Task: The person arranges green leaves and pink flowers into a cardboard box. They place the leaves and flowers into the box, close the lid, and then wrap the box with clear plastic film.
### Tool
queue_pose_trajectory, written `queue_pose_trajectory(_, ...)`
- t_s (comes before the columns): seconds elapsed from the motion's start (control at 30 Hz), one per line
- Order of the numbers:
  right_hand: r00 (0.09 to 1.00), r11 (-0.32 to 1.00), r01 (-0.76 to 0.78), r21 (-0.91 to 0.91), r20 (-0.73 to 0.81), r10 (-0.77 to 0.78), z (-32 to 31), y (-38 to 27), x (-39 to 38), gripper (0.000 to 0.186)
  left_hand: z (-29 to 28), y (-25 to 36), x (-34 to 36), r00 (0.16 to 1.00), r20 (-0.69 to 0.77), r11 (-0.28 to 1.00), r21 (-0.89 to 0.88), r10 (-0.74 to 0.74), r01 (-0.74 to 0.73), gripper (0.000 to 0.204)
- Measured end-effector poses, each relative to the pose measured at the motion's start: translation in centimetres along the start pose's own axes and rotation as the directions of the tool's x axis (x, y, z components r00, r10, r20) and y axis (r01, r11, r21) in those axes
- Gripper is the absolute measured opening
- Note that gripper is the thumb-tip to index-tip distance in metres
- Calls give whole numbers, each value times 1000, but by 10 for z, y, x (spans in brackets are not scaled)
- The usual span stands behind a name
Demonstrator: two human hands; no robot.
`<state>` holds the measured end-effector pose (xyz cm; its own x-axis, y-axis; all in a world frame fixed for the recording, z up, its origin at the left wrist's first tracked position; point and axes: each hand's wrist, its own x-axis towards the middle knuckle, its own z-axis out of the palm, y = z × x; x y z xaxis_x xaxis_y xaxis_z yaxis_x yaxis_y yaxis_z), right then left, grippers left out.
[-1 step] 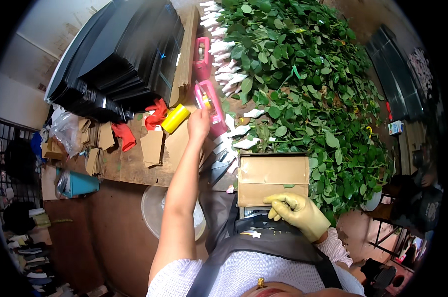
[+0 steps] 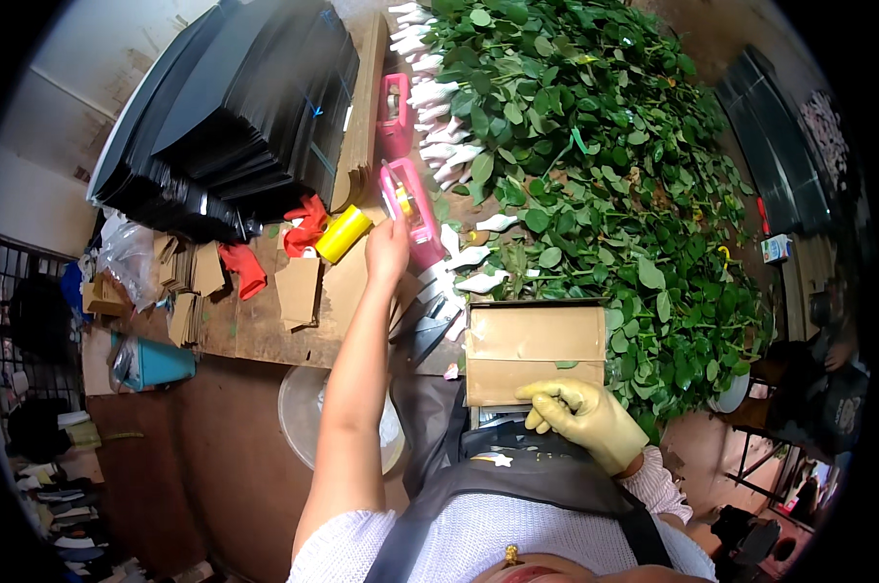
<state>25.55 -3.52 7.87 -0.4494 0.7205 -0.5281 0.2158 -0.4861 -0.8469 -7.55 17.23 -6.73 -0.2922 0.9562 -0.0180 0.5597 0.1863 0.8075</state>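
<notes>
At the table's front edge (image 2: 250, 335), your yellow-gloved right hand (image 2: 580, 416) curls on brown cardboard (image 2: 537, 335); your left hand (image 2: 389, 251), grip unclear, reaches the pink plastic dispenser (image 2: 427, 249); green stems (image 2: 595, 146) lie loose.

Yellow roll (image 2: 344, 233) and pink dispenser (image 2: 427, 247) flank the left hand (image 2: 388, 251); flat cardboard (image 2: 344, 288) leaves passage.

Brown wooden table (image 2: 250, 332), worn top. Left: tall stack of black sheets (image 2: 255, 112), red cloth pieces (image 2: 243, 269), yellow roll (image 2: 343, 233), cut cardboard pieces (image 2: 297, 290). Middle: far pink tape dispenser (image 2: 394, 121), near pink tape dispenser (image 2: 427, 250). Right: big heap of leafy stems (image 2: 595, 126), white-wrapped heads (image 2: 435, 95) pointing left. Front edge: cardboard box (image 2: 535, 335), beside the leaves.
</notes>
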Motion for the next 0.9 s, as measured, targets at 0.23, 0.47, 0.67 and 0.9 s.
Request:
queue_pose_trajectory(0.23,999,998,48,-30,-12,-49,-2,1,4,32,16,-21,-44,998,59,845,533,21,-49,37)
queue_pose_trajectory(0.47,962,972,189,-136,-173,-211,-24,5,-42,29,-19,91,-143,938,314,981,77,147,-179,39)
queue_pose_trajectory(0.67,941,909,244,-337,-144,-305,-18,4,-36,27,4,108,-199,866,451,781,453,217,-431,46)
queue_pose_trajectory(0.9,957,984,121,-129,-248,-150,-24,2,-44,25,-55,58,-174,667,744,973,173,-27,-153,47)
